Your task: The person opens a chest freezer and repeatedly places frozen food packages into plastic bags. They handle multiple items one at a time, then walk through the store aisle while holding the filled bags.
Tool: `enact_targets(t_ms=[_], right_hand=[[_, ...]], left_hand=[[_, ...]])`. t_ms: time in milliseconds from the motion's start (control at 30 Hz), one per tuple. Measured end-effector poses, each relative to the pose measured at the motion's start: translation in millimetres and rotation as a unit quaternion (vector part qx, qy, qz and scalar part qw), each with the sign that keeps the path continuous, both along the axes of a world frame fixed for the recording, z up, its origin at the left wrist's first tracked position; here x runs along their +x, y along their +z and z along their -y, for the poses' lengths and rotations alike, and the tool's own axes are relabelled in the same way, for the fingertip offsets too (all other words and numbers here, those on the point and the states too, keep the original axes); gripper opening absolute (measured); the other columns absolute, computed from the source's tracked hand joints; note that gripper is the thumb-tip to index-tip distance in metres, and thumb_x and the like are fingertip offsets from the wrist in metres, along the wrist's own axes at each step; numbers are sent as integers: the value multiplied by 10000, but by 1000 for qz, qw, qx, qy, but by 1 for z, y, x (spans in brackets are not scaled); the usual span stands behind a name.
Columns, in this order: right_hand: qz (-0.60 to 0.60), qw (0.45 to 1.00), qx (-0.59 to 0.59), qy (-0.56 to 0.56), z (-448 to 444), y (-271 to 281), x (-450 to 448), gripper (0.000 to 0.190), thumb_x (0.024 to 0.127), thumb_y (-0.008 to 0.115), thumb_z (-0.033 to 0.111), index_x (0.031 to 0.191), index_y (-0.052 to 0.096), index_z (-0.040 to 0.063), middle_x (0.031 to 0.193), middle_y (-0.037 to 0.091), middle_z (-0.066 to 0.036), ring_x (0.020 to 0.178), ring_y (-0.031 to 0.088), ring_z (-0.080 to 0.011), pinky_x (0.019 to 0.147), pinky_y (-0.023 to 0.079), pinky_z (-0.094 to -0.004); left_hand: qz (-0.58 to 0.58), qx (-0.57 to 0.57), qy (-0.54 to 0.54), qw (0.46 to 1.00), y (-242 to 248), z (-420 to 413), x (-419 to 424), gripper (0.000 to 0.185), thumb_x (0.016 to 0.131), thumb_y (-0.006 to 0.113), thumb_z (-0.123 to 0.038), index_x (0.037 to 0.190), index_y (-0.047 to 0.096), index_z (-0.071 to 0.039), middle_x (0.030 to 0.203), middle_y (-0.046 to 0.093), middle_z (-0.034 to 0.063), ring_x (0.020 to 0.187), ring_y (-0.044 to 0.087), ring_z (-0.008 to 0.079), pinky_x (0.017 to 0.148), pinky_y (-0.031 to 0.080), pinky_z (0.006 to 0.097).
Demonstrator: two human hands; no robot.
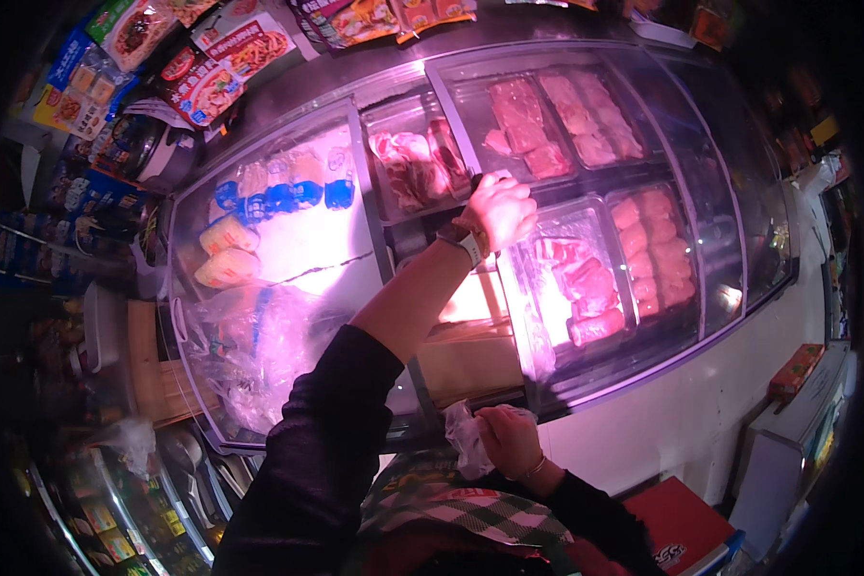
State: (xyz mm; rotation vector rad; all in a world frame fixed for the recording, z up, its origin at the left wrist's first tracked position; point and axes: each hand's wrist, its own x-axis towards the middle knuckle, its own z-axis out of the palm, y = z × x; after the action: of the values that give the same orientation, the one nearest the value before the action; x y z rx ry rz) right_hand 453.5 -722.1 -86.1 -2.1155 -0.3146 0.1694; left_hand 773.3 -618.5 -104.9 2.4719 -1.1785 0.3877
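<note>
My left hand (pixel 500 212), with a watch on its wrist, reaches across a meat display case and closes around the edge of a sliding glass lid (pixel 515 302). Beneath that glass lie slabs of red meat (pixel 522 126), sliced fatty meat (pixel 583 284) and rows of pale pink meat (pixel 651 248) in trays. Just left of the hand, cuts of marbled meat (pixel 410 169) rest in a tray at the uncovered gap. Close to my apron (pixel 504 515), my right hand (pixel 511 443) grips a crumpled clear plastic bag (pixel 464 439).
Blue-and-clear packs (pixel 284 187) and plastic bags (pixel 266 353) lie in the case's left section. Packaged foods (pixel 209 79) line the far ledge. A wooden board (pixel 468 363) sits in the gap near me. A red box (pixel 680 525) stands at lower right.
</note>
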Motion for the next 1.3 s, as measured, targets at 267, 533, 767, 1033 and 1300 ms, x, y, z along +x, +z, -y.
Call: enact_targets(t_ms=[267,533,767,1033,1300], right_hand=[[4,1000,6,6,-7,2,-4,85,861,563,139,881,595,63,754,619,-137,729,614,-342,649,488,-445],[8,1000,-12,16,-13,7,-4,91,858,568,159,860,590,71,764,627,-118,731,623,-324,651,494,-429],[31,996,-16,80,-35,2,-13,95,857,592,132,903,613,52,807,649,-150,753,641,-344,676,515,-420],[11,998,5,61,-37,9,-17,115,866,590,134,909,612,30,815,647,-169,760,637,-369,675,515,-426],[24,998,-3,65,-40,5,-16,110,853,586,144,892,602,43,794,638,-152,747,634,-354,659,506,-444]], left_hand=[[-6,56,87,995,-3,-58,-22,99,653,626,-219,637,610,-123,699,549,39,799,563,272,786,400,417],[-55,-138,258,955,4,-126,-62,254,585,689,-165,766,538,-72,808,559,110,856,555,337,766,410,472],[-204,-123,487,840,9,-128,-86,499,584,774,-316,882,518,-7,911,559,185,940,533,376,811,460,464],[-227,-127,493,830,15,-126,-85,633,580,801,-337,990,502,43,959,580,206,968,534,371,875,467,431],[-230,-159,452,847,7,-134,-83,586,581,797,-293,961,492,33,912,574,192,952,522,375,839,469,439]])
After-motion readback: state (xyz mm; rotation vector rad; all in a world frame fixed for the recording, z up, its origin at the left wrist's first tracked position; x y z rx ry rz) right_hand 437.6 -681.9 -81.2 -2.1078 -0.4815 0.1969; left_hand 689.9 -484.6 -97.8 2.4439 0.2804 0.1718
